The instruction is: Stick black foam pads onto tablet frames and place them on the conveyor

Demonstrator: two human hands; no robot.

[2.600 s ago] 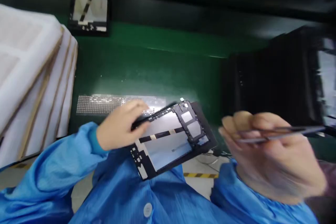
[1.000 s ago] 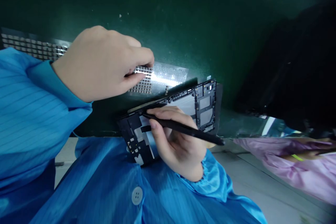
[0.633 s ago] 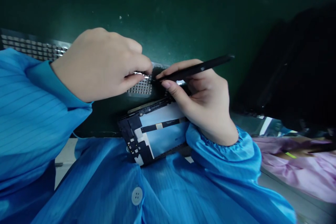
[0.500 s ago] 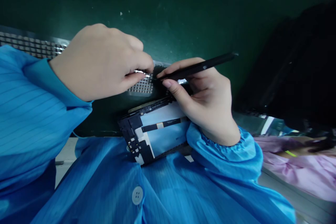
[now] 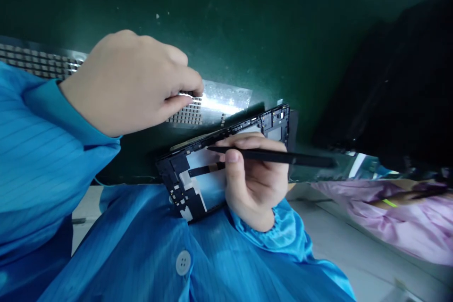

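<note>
Left sleeve: ours, blue [image 5: 53, 132], left of the device.
Strip of squares: gridded stretch [image 5: 38, 60] showing behind that sleeve, far left of the device; can't tell if it joins the sheet.
Left hand: ours [image 5: 130, 82], up-left of the device, fingers curled, thumb and forefinger on the sheet; can't tell if pinched or just pressing.
Sheet: small squares on clear film [image 5: 187, 114], just beyond the device's long far edge.
Device: opened tablet-like unit [image 5: 208, 188], slanted against our blue front, innards facing up.
Right hand: ours [image 5: 256, 179], over the device's middle, gripping the tool.
Tool: slim, black [image 5: 272, 156], tip above the device near its far edge; we can't tell contact.
Tabletop: green [image 5: 276, 23], beyond the device.
Dark bulk: black, details lost [image 5: 389, 89], right of the device.
Co-worker's sleeve: pink [image 5: 414, 231], well right of the device.
</note>
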